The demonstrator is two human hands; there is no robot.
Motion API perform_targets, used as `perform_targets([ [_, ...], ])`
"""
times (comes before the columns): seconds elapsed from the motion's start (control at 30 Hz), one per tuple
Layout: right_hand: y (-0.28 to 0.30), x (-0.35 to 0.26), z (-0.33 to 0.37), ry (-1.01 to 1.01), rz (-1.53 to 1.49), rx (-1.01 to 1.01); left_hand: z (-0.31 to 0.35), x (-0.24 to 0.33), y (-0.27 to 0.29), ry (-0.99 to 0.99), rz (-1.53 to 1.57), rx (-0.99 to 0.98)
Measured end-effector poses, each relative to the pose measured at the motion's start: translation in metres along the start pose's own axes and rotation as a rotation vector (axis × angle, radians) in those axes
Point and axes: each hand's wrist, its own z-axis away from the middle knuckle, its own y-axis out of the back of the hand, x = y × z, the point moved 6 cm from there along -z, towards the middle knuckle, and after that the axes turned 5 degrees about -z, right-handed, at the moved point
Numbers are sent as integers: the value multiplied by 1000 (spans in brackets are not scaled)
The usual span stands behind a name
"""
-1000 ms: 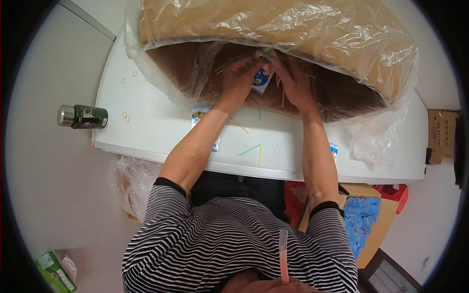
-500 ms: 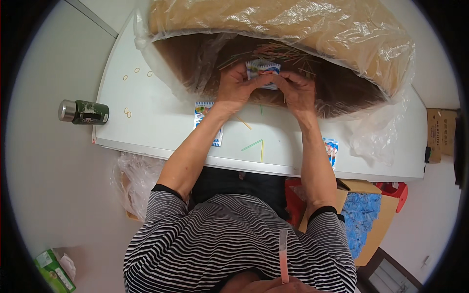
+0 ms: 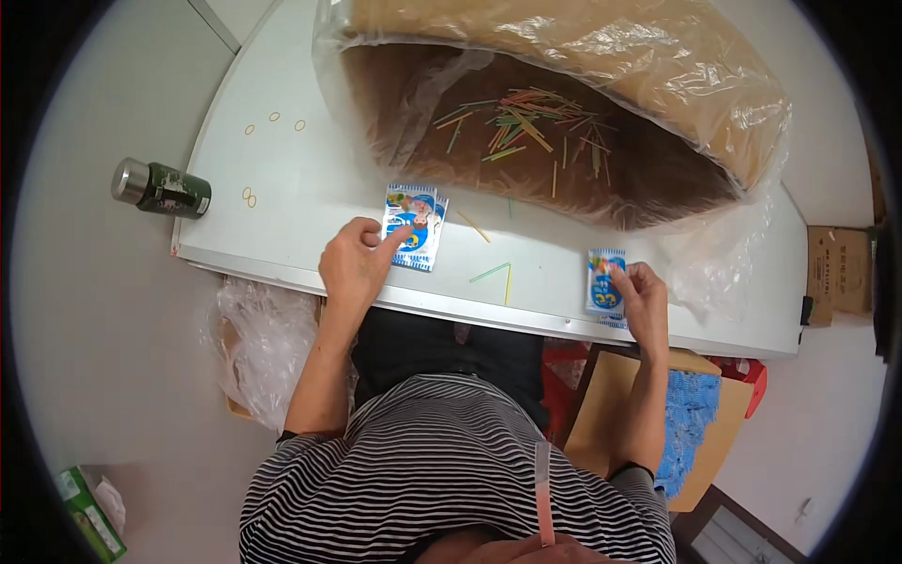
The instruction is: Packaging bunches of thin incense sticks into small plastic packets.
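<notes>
My left hand [image 3: 354,264] is at a small blue-and-white printed packet [image 3: 404,209], its thumb lying on top and its fingers at the left edge. That packet overlaps another one on the table. Over to the right, my right hand [image 3: 646,305] pinches a similar packet [image 3: 605,297] by its right side, above another packet that partly shows below. Between the hands, a few thin sticks [image 3: 489,273], green and yellow, lie loose. Beyond them a large plastic-lined box [image 3: 573,28] opens toward me, with many coloured sticks [image 3: 521,127] scattered inside.
Several rubber bands [image 3: 249,196] lie at the table's left, near a dark green flask [image 3: 169,191]. Below the table's front edge are a clear plastic bag [image 3: 268,343] on the left and a carton with blue contents [image 3: 691,414] on the right. Another carton [image 3: 839,273] stands far right.
My hands have come out of the box opening and parted to left and right, toward me. The packet they held there is gone, and a second packet overlaps each one on the table.
</notes>
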Motion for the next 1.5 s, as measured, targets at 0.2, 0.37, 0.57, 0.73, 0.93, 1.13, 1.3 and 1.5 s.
perform_targets([
  [0.2, -10, -61, 13, 432, 621, 383, 3, 0, -4, -62, -12, 111],
  [0.37, -74, -138, -60, 830, 636, 189, 20, 79, 11, -755, 65, 393],
  [0.57, -129, -135, -157, 736, 843, -74, -27, 146, -76, -847, -263, 140],
  [0.73, -141, -120, -187, 701, 1052, -167, -29, 139, -99, -902, -272, 64],
  [0.93, -138, -143, -200, 888, 674, -221, -34, 142, -106, -916, -210, 73],
  [1.13, -144, -130, -245, 908, 576, -557, -37, 143, -106, -978, -199, 65],
  [1.3, -165, -126, -255, 862, 342, -818, -39, 131, -98, -958, -216, 62],
  [1.5, -155, -80, -309, 740, 630, -678, -37, 139, -105, -991, -220, 40],
])
